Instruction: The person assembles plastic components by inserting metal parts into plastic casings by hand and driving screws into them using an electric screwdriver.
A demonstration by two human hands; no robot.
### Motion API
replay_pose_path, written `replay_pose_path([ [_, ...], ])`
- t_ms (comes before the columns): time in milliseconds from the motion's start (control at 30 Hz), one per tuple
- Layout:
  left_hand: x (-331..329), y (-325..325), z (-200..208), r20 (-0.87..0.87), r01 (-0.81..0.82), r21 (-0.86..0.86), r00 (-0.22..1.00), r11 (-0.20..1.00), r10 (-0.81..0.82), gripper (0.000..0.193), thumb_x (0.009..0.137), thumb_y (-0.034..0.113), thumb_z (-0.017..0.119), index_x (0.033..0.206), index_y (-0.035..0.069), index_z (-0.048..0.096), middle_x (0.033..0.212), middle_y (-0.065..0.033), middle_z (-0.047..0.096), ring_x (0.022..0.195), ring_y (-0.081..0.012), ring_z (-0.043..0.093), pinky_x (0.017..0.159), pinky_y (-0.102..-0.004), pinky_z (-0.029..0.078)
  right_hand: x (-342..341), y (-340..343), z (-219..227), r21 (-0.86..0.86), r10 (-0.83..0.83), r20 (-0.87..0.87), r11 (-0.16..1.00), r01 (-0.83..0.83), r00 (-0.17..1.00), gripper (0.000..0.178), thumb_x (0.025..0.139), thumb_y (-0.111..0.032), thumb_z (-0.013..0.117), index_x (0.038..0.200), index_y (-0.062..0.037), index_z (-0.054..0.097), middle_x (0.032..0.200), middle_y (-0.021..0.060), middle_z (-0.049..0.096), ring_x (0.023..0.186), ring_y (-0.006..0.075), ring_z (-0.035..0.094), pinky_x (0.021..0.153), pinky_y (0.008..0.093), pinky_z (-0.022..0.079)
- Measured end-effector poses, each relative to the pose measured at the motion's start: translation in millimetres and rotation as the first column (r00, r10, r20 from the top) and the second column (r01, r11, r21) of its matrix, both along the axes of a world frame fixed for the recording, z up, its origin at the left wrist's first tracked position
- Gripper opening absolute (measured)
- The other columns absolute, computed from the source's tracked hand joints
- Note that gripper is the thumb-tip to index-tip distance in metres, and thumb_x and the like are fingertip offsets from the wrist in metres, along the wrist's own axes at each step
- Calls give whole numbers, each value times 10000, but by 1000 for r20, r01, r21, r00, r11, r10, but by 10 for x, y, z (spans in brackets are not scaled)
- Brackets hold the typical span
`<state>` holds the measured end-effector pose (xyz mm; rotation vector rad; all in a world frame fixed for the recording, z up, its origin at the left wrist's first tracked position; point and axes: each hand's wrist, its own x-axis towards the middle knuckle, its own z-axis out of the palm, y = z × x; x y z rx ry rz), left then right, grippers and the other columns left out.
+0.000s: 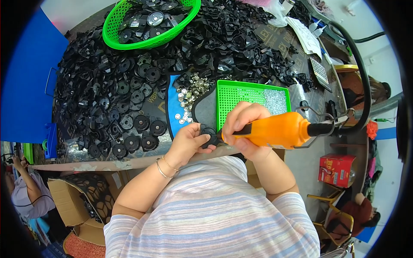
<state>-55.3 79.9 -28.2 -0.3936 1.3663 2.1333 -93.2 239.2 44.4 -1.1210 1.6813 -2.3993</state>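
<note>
Near the table's front edge, my left hand (188,141) pinches a round black plastic part (209,132) between thumb and fingers. My right hand (244,124) is wrapped round the front of an orange electric screwdriver (279,130), which lies nearly level. Its tip points left at the black part; whether it touches is hidden by my fingers. Just beyond my right hand sits a green perforated tray (235,95) with a heap of small silvery screws (275,101) at its right end. Small metal caps (186,99) lie on a blue-and-grey mat (173,92) beyond my left hand.
Black plastic parts (90,86) cover much of the table, several round ones (149,142) near its front edge. A green basket (142,43) of similar parts stands at the back. A black hose (365,81) arches at the right. An open cardboard box (64,202) stands lower left. Other people sit nearby.
</note>
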Motion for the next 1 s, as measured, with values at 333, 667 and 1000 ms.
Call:
replay_pose_path([
  [333, 3, 10, 49, 3, 18, -10, 1000, 1000, -18, 119, 838, -22, 504, 957, -20, 492, 865, -100, 606, 694, -196, 643, 548, -227, 548, -219, 493, 174, -67, -217, 64, 973, 221, 974, 273, 691, -8, 646, 906, 5, 479, 831, 111, 505, 693, 160, 528, 579, 243, 455],
  [667, 17, -5, -8, -20, 30, -18, 999, 999, -31, 168, 841, -18, 498, 1008, -14, 475, 897, -106, 601, 708, -196, 644, 583, -245, 557, -75, 639, -86, -12, -348, 14, 937, 348, 937, 211, 734, -33, 582, 898, 0, 454, 820, 132, 495, 574, 147, 508, 543, 256, 454],
  [1000, 15, 5, -3, -6, 32, -26, 999, 999, -33, 172, 846, -18, 497, 1017, -10, 476, 905, -100, 599, 714, -196, 644, 590, -240, 560, -90, 671, -137, -1, -314, 23, 949, 314, 949, 189, 733, -27, 570, 877, -6, 449, 802, 124, 490, 570, 149, 499, 535, 258, 448],
])
